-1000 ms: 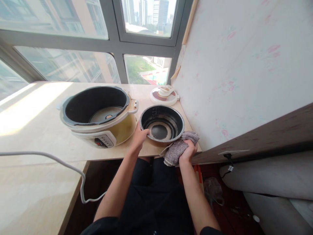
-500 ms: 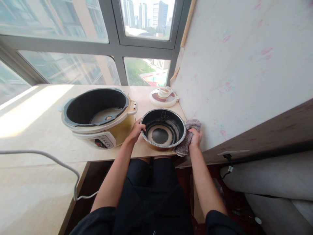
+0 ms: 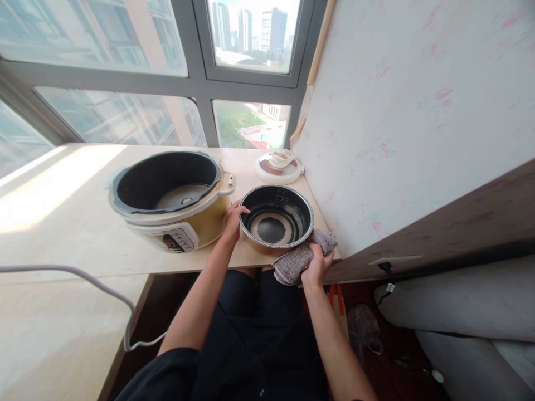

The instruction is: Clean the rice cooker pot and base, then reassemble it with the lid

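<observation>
A dark inner pot [image 3: 273, 229] with worn patches on its bottom sits on the light sill near the front edge. My left hand [image 3: 234, 219] grips its left rim, thumb over the edge. In my right hand [image 3: 318, 265] is a grey-brown cloth [image 3: 295, 263], bunched against the pot's outer wall at the lower right. Just left of the pot stands a yellow and white electric pressure cooker [image 3: 175, 206], lid off, its dark inside showing. Behind the pot lies the white and brown cooker lid [image 3: 279, 167], handle up.
The stone-like sill [image 3: 62, 211] runs along the window [image 3: 251, 122]. A papered wall [image 3: 397, 111] closes off the right side. A grey cable [image 3: 71, 270] hangs over the sill at left. On the floor at right lies a clear plastic bag [image 3: 364, 328].
My right hand has moved the cloth from the pot's right side round to its lower right, toward me. The pot has shifted slightly left, my left hand still on its rim.
</observation>
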Available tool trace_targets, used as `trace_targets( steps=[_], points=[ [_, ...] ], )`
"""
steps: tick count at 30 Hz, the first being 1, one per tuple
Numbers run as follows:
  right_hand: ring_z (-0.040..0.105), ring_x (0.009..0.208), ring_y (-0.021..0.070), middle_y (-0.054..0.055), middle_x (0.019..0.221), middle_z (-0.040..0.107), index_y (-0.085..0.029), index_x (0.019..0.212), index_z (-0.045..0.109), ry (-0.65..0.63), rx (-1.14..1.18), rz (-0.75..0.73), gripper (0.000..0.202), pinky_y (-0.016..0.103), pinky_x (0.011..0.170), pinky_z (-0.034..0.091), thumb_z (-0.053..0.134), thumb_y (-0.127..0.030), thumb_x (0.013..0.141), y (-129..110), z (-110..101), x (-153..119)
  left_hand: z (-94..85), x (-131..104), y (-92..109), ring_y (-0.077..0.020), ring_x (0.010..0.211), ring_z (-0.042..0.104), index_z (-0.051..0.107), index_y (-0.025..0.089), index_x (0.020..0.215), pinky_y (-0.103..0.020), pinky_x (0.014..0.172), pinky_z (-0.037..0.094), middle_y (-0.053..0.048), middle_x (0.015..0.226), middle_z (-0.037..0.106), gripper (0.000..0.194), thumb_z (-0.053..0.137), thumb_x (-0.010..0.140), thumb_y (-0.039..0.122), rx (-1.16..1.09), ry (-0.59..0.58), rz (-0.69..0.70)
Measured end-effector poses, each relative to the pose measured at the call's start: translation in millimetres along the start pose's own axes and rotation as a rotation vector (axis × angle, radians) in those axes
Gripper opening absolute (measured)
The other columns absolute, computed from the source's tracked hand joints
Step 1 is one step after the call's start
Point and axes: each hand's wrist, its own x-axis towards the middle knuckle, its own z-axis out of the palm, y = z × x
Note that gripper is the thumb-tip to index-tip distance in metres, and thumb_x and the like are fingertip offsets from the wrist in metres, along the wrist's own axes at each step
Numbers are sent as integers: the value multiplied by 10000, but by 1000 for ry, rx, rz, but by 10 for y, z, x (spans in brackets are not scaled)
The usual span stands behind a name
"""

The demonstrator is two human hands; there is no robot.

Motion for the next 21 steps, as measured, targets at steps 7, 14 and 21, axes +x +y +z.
trace_targets(
  steps=[7, 14, 21],
  points=[
    [670, 977, 212, 23, 1086, 697, -219, 1124, 587, 22, 18, 132, 531, 393, 913, 561, 730, -311, 621, 169, -126, -320, 36, -161, 59, -174, 788, 550, 645, 170, 851, -267, 705, 419, -4, 791, 624, 309, 661, 561, 276, 6, 38, -89],
    [685, 928, 228, 11, 973, 710, -206, 1092, 599, -61, -23, 285, 532, 377, 833, 576, 756, -318, 596, 233, -190, -669, -11, -318, 213, -149, 663, 508, 650, 192, 972, -254, 602, 388, 11, 752, 598, 412, 652, 560, 205, 144, 1, -203],
    [667, 835, 195, -19, 885, 696, -206, 1026, 642, -34, 10, 220, 518, 314, 735, 554, 797, -247, 533, -126, -254, -400, 13, -643, 158, -268, 1192, 586, 604, 227, 1266, -378, 1038, 447, -65, 1194, 680, 629, 659, 644, 148, 212, 15, 21]
  ],
)
